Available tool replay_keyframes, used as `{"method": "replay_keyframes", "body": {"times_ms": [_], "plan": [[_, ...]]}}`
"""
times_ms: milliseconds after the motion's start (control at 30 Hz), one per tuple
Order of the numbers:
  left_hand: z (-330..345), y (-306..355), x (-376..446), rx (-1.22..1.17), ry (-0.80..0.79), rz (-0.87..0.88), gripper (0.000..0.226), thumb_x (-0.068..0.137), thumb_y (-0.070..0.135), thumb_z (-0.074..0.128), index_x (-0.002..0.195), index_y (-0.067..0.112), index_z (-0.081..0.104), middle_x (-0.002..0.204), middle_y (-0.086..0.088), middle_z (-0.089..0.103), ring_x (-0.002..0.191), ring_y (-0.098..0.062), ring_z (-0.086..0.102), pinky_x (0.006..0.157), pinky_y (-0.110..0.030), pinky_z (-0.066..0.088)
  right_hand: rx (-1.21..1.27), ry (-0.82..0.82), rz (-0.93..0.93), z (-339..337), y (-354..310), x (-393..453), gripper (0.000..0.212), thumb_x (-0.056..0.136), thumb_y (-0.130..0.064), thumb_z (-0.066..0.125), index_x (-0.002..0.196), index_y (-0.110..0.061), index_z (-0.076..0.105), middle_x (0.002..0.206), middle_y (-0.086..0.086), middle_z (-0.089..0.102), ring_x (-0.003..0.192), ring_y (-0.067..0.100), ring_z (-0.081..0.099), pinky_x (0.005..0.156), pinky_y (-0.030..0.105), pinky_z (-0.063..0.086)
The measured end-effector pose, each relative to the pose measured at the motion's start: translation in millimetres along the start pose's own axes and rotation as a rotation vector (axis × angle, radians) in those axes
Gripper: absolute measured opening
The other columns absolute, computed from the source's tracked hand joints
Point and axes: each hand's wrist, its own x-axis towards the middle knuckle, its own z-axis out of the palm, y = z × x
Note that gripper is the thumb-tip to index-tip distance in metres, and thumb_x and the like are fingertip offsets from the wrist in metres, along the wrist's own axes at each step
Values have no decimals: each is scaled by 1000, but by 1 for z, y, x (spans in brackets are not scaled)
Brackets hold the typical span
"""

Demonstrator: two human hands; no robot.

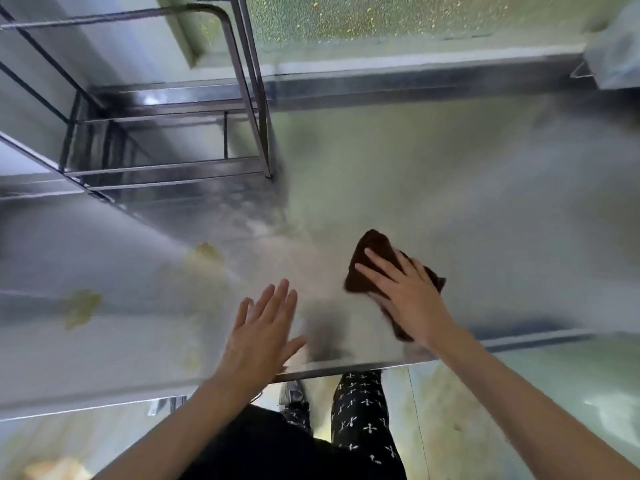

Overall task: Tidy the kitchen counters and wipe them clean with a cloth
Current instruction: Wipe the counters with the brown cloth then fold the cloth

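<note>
Head view: a dark brown cloth [372, 261] is pressed flat onto the steel counter [450, 188] by the right hand [408, 296], fingers straight and spread, at about 4 o'clock. The left hand [263, 327] is held flat and empty at 6 o'clock. Yellowish smears [207, 252] lie at 9 o'clock, well apart from the cloth; they could be missed or merely smeared wider. The cloth could slip off the near edge.
</note>
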Motion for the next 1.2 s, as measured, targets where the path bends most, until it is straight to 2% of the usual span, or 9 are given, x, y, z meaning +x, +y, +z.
{"method": "replay_keyframes", "body": {"times_ms": [100, 233, 333, 500, 633, 767, 1000, 1100, 1200], "plan": [[-8, 0, 2, -26, 63, 33, 64, 78, 56, 53, 128, 15, 50, 139, -5, 47, 124, -24, 50, 98, -50, 40, 57, 49, 309, -10, 28, 1, 45, 91, -39, 35, 131, -25, 51, 142, 3, 47, 122, 42, 48, 95, 53, 39], [-11, -1, 0, -60, -16, 63, 71, 90, 53, 36, 145, 21, 4, 156, 2, -5, 144, -17, 0, 116, -42, -2, 182, 85, 630, -6, -10, -4, 42, 96, -36, 39, 137, -24, 45, 150, 1, 35, 136, 38, 30, 108, 51, 25], [-11, -2, 1, -11, -40, 64, 77, 87, 59, 33, 145, 22, -2, 156, 2, -10, 144, -16, -4, 116, -42, -4, 114, 170, 422, 7, -72, -29, 42, 88, -34, 54, 129, -24, 53, 141, 1, 49, 127, 39, 44, 99, 53, 38], [-14, 0, 1, -23, -74, 52, 81, 86, 59, 38, 145, 22, -3, 156, 2, -10, 144, -16, -5, 116, -43, -4, 74, -11, 110, 10, -69, -54, 70, 72, -25, 76, 132, -33, 42, 142, -6, 47, 126, 31, 49, 97, 52, 43], [-11, 0, 0, -78, -68, 31, 82, 86, 58, 38, 145, 21, -4, 155, 2, -12, 144, -16, -7, 116, -44, -3, 133, -1, 412, -7, -12, -31, 46, 92, -41, 37, 134, -28, 47, 146, 1, 42, 129, 38, 41, 100, 53, 39], [-5, 4, -5, -157, -31, 2, 81, 88, 55, 37, 145, 19, -6, 155, 3, -15, 143, -16, -9, 116, -43, -3, 179, 17, 692, -7, -31, -25, 45, 97, -36, 37, 141, -27, 35, 154, -2, 24, 141, 33, 19, 113, 51, 19], [3, 0, -35, -298, 96, -49, 77, 88, 53, 39, 145, 21, -3, 148, 11, -17, 143, -14, -8, 114, -38, -4, 84, -56, -50, 8, -92, -45, 69, 71, -29, 77, 131, -34, 45, 141, -8, 47, 127, 31, 48, 97, 52, 44], [2, -14, -40, -345, 128, -63, 78, 87, 54, 41, 145, 22, -1, 145, 13, -19, 138, -7, -13, 112, -34, -6, 74, -36, 117, 1, -54, -18, 46, 88, -36, 51, 133, -32, 46, 144, -5, 44, 130, 34, 43, 97, 54, 42], [-1, -26, -43, -380, 153, -111, 79, 87, 52, 44, 145, 20, 1, 145, 12, -18, 137, -6, -12, 115, -36, -2, 272, -49, 503, -9, -45, 14, 43, 98, -37, 33, 140, -28, 37, 154, -4, 24, 142, 33, 17, 111, 55, 19]]}}
